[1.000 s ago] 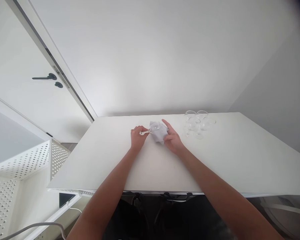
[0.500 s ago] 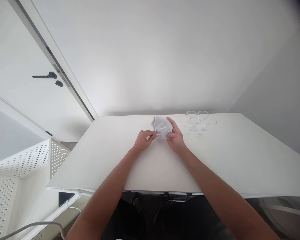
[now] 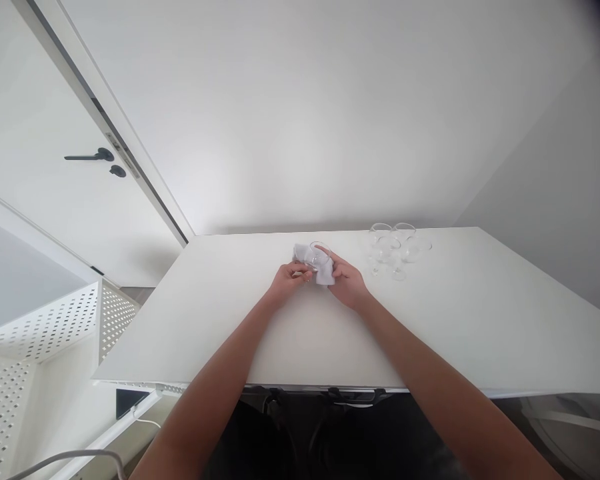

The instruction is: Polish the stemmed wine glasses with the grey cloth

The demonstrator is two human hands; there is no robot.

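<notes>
Over the middle of the table I hold a clear stemmed glass [image 3: 319, 253], its bowl tilted with the rim up and away from me. My left hand [image 3: 286, 280] is closed in a pinch at the glass's lower part; the stem is hard to make out there. A pale grey-white cloth [image 3: 325, 275] lies against the bowl, part of it showing on the left side too. Closed on that cloth, my right hand [image 3: 349, 283] presses it to the right side of the bowl, with the index finger reaching along the rim.
Several more clear stemmed glasses [image 3: 391, 247] stand grouped to the right of my hands, near the wall. The white table [image 3: 220, 320] meets the wall at the back. A door with a dark handle [image 3: 97, 155] is at left, above a perforated white shelf [image 3: 70, 313].
The cloth has shifted from covering the bowl to its lower right and left side, so the rim now shows. My right hand has moved slightly left and down.
</notes>
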